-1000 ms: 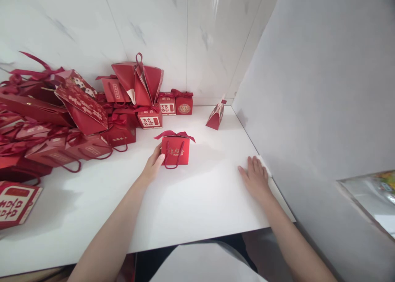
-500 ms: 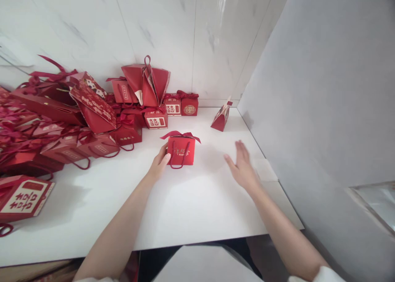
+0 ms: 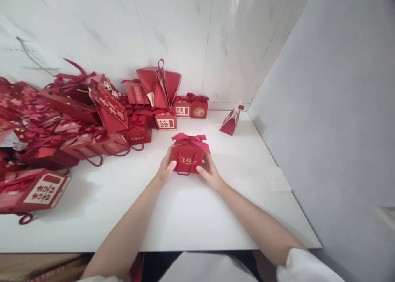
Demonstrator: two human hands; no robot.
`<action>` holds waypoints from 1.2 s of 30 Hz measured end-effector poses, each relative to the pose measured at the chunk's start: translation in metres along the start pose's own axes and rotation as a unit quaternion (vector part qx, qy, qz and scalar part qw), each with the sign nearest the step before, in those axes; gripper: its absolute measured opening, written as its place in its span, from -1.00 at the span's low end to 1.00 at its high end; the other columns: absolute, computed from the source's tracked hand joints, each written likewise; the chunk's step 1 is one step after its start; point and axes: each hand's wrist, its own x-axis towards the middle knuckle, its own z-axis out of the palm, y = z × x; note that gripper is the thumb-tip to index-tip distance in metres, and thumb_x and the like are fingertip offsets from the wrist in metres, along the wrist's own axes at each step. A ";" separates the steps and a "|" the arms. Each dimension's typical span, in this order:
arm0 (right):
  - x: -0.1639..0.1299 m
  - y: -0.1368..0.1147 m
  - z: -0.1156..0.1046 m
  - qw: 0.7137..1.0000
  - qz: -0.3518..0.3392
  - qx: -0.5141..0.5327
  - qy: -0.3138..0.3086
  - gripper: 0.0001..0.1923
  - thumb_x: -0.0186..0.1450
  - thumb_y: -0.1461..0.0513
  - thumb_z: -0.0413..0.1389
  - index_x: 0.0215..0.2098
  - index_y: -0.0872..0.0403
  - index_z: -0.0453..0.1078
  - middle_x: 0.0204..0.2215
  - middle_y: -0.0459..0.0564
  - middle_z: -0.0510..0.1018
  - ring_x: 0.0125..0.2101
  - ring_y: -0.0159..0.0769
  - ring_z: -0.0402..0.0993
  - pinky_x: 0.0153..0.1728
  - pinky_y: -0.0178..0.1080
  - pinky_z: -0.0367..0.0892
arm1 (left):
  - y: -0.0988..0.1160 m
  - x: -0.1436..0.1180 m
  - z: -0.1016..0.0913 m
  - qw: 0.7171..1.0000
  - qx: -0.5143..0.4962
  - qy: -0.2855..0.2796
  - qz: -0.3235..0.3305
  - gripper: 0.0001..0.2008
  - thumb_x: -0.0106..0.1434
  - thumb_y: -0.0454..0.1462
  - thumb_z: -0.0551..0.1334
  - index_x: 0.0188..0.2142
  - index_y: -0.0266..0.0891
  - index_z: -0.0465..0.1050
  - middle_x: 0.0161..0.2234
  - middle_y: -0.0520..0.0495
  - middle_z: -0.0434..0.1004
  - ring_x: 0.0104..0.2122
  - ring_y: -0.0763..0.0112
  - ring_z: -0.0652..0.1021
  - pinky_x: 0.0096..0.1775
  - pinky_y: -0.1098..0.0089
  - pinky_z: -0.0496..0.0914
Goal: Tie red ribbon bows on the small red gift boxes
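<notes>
A small red gift box [image 3: 189,157] with gold lettering, a cord handle and a ribbon bow [image 3: 190,138] on top is between my hands in the middle of the view. My left hand [image 3: 166,166] grips its left side, thumb on the front edge. On the right side my right hand [image 3: 211,173] holds it the same way, fingers partly hidden behind the box. Whether the box touches the table is hard to tell. Behind it, to the right, stands a small red triangular box [image 3: 232,120].
Many red gift boxes [image 3: 110,143] with ribbons and cord handles are heaped on the left of the white table [image 3: 197,216]. A larger folded red box [image 3: 160,86] sits on boxes by the marble-patterned wall [image 3: 179,31]. A grey panel [image 3: 336,109] rises along the right edge.
My right hand has come in from the right and closed on the gift box, which my left hand was holding alone. The view has shifted slightly left.
</notes>
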 end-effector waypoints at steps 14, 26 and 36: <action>0.004 -0.003 -0.014 0.999 -0.003 -0.030 -0.034 0.09 0.13 -0.02 0.30 0.41 -0.09 -0.27 0.41 0.09 -0.09 0.32 -0.01 0.07 0.28 0.06 0.10 | 0.019 -0.004 -0.002 0.994 0.088 -0.064 0.016 0.03 -0.02 -0.18 0.46 0.36 -0.05 -0.02 0.35 -0.20 0.06 0.32 -0.10 0.16 0.31 -0.13 0.08; 0.004 0.002 -0.013 0.999 -0.020 0.013 -0.045 0.04 0.17 0.10 0.29 0.40 -0.11 -0.26 0.40 0.12 -0.10 0.26 0.02 0.18 0.23 0.08 0.20 | 0.027 -0.001 -0.002 0.996 0.077 -0.054 -0.007 -0.04 -0.09 -0.25 0.49 0.29 -0.07 0.14 0.31 -0.19 0.17 0.28 -0.10 0.24 0.30 -0.03 0.12; 0.009 0.016 -0.019 0.995 0.092 0.030 0.023 -0.15 0.24 -0.15 0.13 0.37 -0.03 0.00 0.15 0.17 0.37 0.05 -0.04 0.41 0.04 0.05 0.38 | 0.014 0.003 0.001 0.968 -0.140 -0.016 -0.210 -0.24 0.01 -0.13 0.46 0.18 -0.14 0.27 0.20 -0.26 0.35 0.06 -0.03 0.51 -0.03 0.13 0.50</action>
